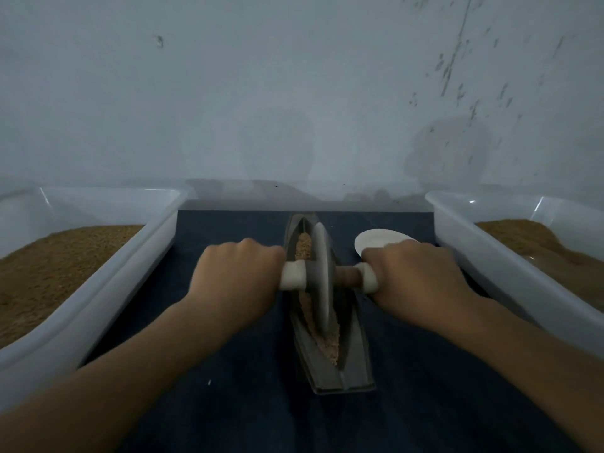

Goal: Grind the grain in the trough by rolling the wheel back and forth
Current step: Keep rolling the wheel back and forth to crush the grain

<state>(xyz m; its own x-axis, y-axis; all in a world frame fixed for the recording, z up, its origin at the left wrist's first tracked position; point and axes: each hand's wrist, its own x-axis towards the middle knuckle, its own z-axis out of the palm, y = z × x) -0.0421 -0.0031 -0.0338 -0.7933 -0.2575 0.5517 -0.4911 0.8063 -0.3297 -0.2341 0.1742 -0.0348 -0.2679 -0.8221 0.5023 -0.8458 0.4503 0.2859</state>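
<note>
The trough point(343, 371) lies in the middle on a dark blue cloth point(228, 403), with its long side pointing away from the person, so the wheel point(322, 279) can roll forward and back along it. The wheel stands upright on its edge inside the groove, about at the middle of the length. The grain point(330, 341) lies in the groove in front of the wheel and behind it; it looks partly broken already, but the picture is too dim to tell how fine it is.

Both hands are closed around the axle, one on each side of the wheel. The left hand point(238, 276) grips the white wrapped end point(292, 276) on the left, and the right hand point(415, 276) grips the other white end point(367, 277). I think this equal grip keeps the wheel straight and puts the same weight on both sides, so it does not lean or climb out of the groove.

A white plastic bin point(130, 273) with brown grain stands to the left of the trough, and a second bin point(483, 256) to the right, both near enough for reaching. A small white dish point(376, 243) lies just beside the trough, partly hidden behind the right hand; it probably serves to scoop grain. The grinding seems to be in progress, not finished.
</note>
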